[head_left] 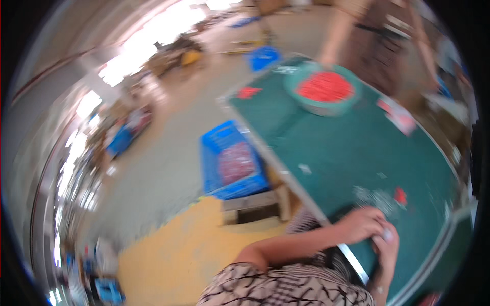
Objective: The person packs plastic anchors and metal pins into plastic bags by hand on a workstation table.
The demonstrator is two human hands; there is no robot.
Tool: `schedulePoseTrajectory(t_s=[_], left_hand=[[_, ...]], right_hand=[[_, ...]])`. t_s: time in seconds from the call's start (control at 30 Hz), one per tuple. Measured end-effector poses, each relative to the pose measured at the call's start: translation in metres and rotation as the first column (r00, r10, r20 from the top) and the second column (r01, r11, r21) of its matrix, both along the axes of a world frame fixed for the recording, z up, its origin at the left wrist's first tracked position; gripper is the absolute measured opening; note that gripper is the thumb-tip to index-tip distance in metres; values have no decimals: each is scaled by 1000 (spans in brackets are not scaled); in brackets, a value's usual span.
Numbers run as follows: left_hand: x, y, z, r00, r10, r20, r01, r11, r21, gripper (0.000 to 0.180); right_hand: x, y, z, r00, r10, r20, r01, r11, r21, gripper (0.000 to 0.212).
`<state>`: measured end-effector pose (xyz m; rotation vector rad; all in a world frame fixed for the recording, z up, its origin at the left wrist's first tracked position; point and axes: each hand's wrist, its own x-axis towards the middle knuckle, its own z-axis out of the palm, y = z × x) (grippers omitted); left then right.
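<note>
My left hand [361, 225] and my right hand [388, 248] meet over the near edge of the green table [337, 140]. Both have their fingers curled together, touching one another. A small pale spot shows between the fingertips, but blur hides what it is. Just beyond the hands lies a loose patch of clear plastic pieces [378, 200]. Next to it is a small red piece [400, 195].
Across the table, a person's hand [328, 60] reaches a turquoise basin [321, 108] of small red pieces. Pink-and-white packs [400, 120] lie at the right edge. Left of the table, a blue crate [213, 153] stands by a cardboard box [250, 203].
</note>
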<state>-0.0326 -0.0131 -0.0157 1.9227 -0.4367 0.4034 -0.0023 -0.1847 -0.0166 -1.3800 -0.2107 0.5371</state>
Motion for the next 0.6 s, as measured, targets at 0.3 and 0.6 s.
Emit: schedulePoseTrajectory(t_s=[0.3,0.6], left_hand=[[7,12,12,980,-140,-142,137,990,-33,19],[12,25,27,990,105,-89,-100,993,59,16]], right_hand=[[13,-3,29,984,164,-63,-158,984,82,38],[7,-3,22,998,40,43,-43,998,53,34]])
